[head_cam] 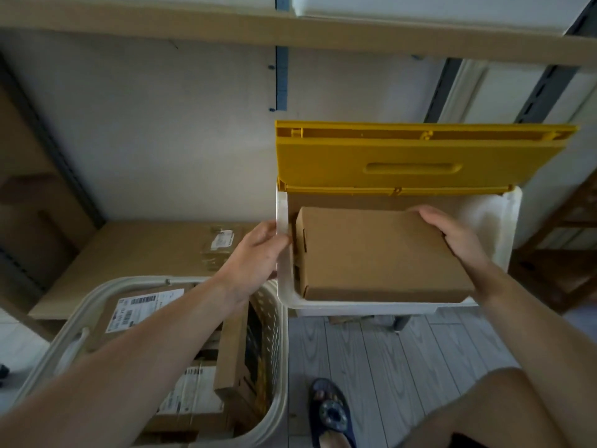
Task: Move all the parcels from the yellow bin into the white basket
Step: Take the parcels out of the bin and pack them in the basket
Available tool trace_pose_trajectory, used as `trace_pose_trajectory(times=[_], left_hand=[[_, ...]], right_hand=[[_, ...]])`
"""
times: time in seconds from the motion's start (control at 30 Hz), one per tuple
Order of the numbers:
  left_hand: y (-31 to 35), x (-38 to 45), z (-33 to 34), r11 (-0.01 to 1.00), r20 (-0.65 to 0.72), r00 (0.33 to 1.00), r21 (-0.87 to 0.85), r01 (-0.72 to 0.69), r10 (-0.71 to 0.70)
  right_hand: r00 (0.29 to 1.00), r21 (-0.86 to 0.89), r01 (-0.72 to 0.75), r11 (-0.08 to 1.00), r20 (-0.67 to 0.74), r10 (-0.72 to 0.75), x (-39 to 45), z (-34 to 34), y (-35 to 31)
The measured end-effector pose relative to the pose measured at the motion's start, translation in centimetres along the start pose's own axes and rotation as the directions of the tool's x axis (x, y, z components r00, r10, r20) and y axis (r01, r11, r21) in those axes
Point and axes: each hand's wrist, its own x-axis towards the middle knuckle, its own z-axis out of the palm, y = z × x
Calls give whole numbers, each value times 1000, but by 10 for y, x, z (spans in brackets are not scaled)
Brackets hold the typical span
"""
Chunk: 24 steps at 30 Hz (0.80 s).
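A plain brown cardboard parcel (378, 253) lies in the mouth of the bin (371, 308), whose body is white and whose yellow lid (413, 156) stands raised behind it. My right hand (452, 234) grips the parcel's right edge, fingers curled over its far corner. At the bin's left rim my left hand (258, 253) reaches in, with its fingertips at the parcel's left end. The white perforated basket (274, 334) stands at lower left, under my left forearm, and holds several labelled cardboard parcels (142, 308).
A large flat cardboard box (145, 250) with a label lies on the low shelf behind the basket. A wooden shelf board (290, 30) runs overhead. Grey plank floor (387, 367) and a foot in a dark sandal (329, 412) are below the bin.
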Motion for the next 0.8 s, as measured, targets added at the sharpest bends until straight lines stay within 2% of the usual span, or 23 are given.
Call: trace_pose_trajectory(times=[0.17,0.27,0.47,0.6,0.73,0.8], left_hand=[[14,-27,-9,952,-130,988,-305,40,-83],[19,-41,-33,904,-151,983,-426,36,-110],[2,-62,-94,952,-295,954,-304,-37,-57],[-7,-73,-132,936,-458,876,-351,-20,-153],[-13,-81,-168,912,-579,795,-401,-88,-177],[-18,-83,-180,917,-635,753,-384,-114,-172]], right_hand=[[971,-21,237,971,-3,-238,-29,50,-9],[954,-4,298,954,12,-298,-37,78,-13],[876,34,448,893,181,-447,-29,146,-23],[868,-5,437,900,265,-420,-22,211,-17],[916,-49,339,939,245,-318,-12,266,-8],[927,-86,282,956,280,-248,-8,283,0]])
